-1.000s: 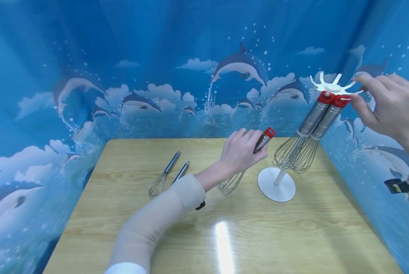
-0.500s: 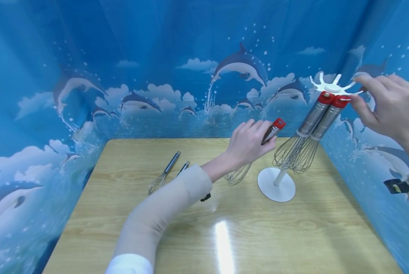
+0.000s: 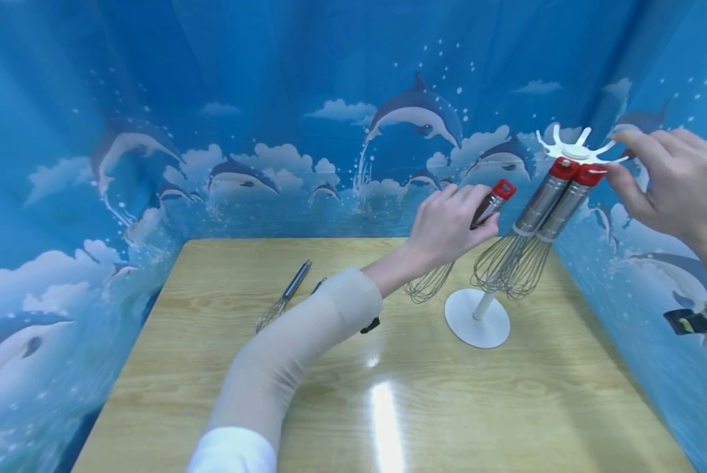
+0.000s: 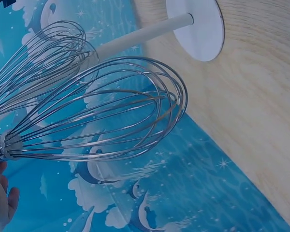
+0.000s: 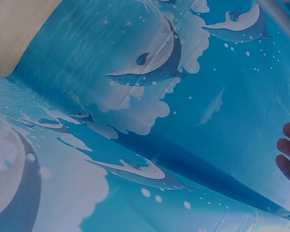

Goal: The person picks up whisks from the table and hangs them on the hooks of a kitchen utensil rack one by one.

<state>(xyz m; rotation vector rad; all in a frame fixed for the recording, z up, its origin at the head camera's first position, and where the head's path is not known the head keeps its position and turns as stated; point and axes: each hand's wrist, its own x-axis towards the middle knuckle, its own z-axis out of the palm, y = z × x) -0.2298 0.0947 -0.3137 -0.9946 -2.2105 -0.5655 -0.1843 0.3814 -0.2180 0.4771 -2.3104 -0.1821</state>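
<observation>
My left hand [image 3: 451, 220] grips a balloon whisk [image 3: 488, 210] by its steel handle, the red end pointing up and right and the wires hanging below. In the left wrist view its wire loops [image 4: 116, 111] fill the middle. My right hand [image 3: 675, 180] pinches one arm of the white utensil stand [image 3: 575, 153], at its hooked top. Two more red-ended whisks, a left one [image 3: 539, 203] and a right one [image 3: 568, 209], hang side by side from the stand. The held whisk is just left of them. Only fingertips [image 5: 289, 150] of the right hand show in the right wrist view.
The stand's round white base [image 3: 476, 320] rests on the wooden table [image 3: 478, 407]. A smaller whisk [image 3: 294, 282] lies at the back left, with another steel handle [image 3: 319, 284] mostly hidden by my left sleeve. A blue dolphin-print curtain [image 3: 306, 85] encloses the table's back and sides.
My left hand has moved up and right with the whisk, closer to the hanging pair. The left sleeve now covers more of the small utensils. My right hand has stayed on the stand.
</observation>
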